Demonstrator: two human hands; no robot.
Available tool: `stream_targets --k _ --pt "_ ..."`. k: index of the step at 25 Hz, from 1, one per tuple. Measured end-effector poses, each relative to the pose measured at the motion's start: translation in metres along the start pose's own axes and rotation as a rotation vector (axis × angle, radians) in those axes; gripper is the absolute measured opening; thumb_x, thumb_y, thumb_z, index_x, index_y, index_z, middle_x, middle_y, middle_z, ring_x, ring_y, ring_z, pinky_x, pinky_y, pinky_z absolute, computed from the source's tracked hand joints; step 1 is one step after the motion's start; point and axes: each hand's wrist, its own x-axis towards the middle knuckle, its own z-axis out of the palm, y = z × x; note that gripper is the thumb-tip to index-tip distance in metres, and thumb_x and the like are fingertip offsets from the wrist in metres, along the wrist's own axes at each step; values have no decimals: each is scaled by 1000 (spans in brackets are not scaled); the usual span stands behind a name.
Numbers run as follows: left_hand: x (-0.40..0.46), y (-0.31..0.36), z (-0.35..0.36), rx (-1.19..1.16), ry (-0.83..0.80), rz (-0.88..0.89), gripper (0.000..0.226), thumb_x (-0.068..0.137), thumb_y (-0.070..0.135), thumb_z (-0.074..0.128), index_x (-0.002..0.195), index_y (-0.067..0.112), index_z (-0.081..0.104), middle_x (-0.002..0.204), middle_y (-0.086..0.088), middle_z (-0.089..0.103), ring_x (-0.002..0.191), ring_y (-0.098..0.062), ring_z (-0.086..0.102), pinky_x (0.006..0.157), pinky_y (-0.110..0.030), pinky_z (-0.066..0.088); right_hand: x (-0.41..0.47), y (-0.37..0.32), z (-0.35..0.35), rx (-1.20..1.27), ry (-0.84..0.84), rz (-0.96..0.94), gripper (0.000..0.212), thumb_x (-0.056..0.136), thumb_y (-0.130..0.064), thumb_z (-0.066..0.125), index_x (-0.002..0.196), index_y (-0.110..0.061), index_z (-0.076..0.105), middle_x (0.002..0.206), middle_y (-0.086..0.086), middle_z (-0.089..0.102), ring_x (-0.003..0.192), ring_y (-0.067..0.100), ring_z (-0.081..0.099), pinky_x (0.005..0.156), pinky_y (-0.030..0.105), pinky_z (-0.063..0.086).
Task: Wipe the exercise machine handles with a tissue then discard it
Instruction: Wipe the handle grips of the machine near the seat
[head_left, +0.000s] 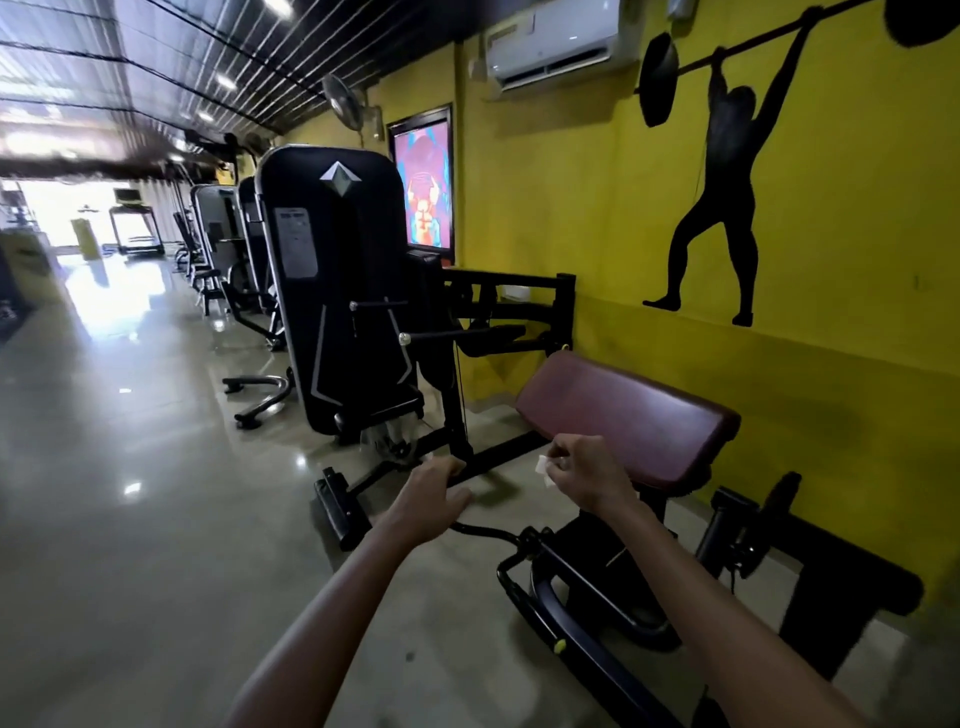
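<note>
Tissue (544, 469): one, small, white, crumpled, pinched in fingertips of right hand (584, 470), held in air in front of maroon pad (623, 415).

Handle (470, 486): one in view, dark curved bar, long axis roughly left-right, just left of and below tissue. Left hand (428, 501) curled round handle's left part, steadying. Right hand nearer to free stretch of bar; wipe likely means short drop leftward.

Count: two hands, one tissue, one handle visible, one pad. No bin seen.

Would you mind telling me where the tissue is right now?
In the head view, the tissue is pinched in the right hand, lower centre-right, in front of the maroon pad and right of the left hand.
</note>
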Motion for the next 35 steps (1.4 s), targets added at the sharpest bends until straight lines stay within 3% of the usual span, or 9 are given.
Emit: stream_targets --k 6,9,17,21,24,26,30,33,35 --pt "122 -61 30 5 -97 47 35 91 23 59 122 7 56 116 -7 58 110 -18 53 92 -23 39 108 46 57 40 27 135 6 80 -14 63 81 -13 69 81 1 70 77 18 66 66 32 53" --pt "188 -85 47 -13 -165 74 41 91 28 60 127 9 54 124 -6 57 117 -18 52 101 -31 41 156 71 74 40 40 216 5 78 -14 63 78 -14 68 80 3 71 77 18 66 67 29 51" --pt "336 -122 111 -90 -371 259 40 91 24 60 127 7 54 126 -6 57 116 -18 53 94 -24 39 239 127 99 -38 152 477 16 70 -12 62 62 -25 61 72 -2 69 71 17 64 64 29 51" --pt "393 -137 137 -173 -493 433 38 88 19 64 122 4 57 122 -9 60 115 -21 54 87 -19 38 258 134 113 -52 272 639 12 74 -9 64 67 -19 66 72 2 70 68 15 65 59 24 48" --pt "431 -146 149 -221 -623 592 40 87 19 65 123 5 57 123 -9 60 116 -20 55 90 -22 40 261 127 126 -78 372 785 14 77 -14 65 64 -20 64 72 -4 69 72 12 65 59 25 48" --pt "453 -145 159 -266 -689 679 39 87 18 66 123 3 58 122 -11 61 113 -21 58 90 -20 42 258 121 130 -89 416 876 11 80 -16 65 69 -14 66 70 -11 66 74 5 63 55 16 42" --pt "470 -137 181 -334 -845 815 42 89 20 63 127 4 55 126 -11 58 117 -21 56 99 -30 45 245 121 134 -124 543 1008 15 81 -19 65 68 -12 66 68 -16 63 74 3 61 57 17 44" --pt "479 -130 200 -336 -936 914 42 91 22 61 129 7 53 128 -8 56 120 -18 52 101 -26 41 243 133 139 -141 641 1083 18 82 -17 66 67 -7 65 62 -16 62 61 -7 57 50 7 41" --pt "481 -130 213 -342 -997 964 42 91 24 60 130 8 52 128 -6 56 120 -16 52 99 -21 38 247 144 144 -159 680 1114 20 82 -19 67 67 -7 64 63 -10 63 61 -6 57 51 9 41"
